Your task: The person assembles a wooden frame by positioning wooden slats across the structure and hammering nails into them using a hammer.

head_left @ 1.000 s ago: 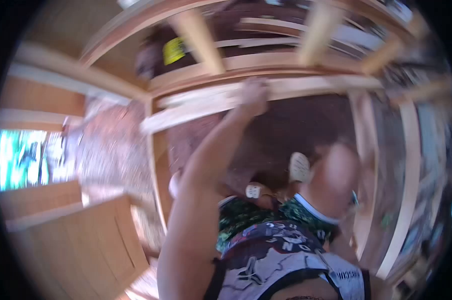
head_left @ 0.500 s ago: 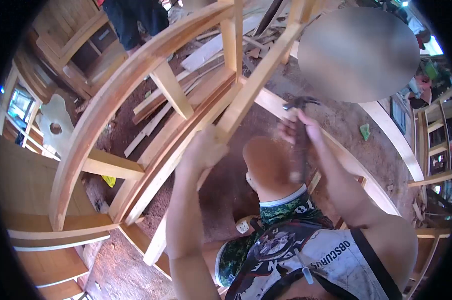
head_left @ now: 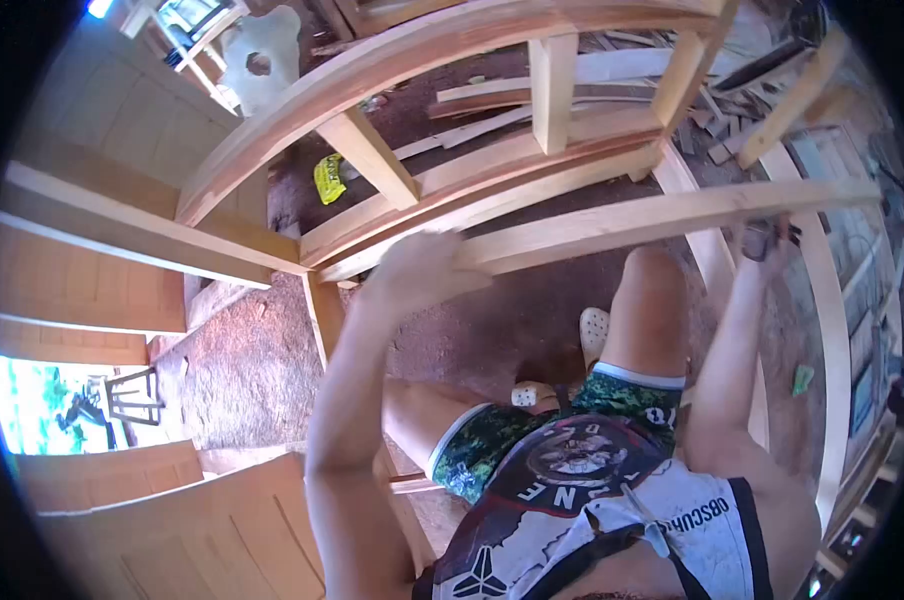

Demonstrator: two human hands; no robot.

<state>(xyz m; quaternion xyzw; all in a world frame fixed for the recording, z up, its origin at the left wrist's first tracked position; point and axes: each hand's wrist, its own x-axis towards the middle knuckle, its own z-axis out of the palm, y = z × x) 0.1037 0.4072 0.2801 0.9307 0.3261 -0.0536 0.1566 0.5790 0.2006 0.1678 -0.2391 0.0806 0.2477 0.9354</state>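
While the left hand rests half-open on a wooden strip, right hand closed around dark tool

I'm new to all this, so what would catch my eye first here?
Probably the big curved wooden frame sweeping across the top, with a pale bar nearer the person, left hand at one end, right hand near the other. Next, the bright yellow packet on the ground, seen through the frame, and glaring daylight at far left.
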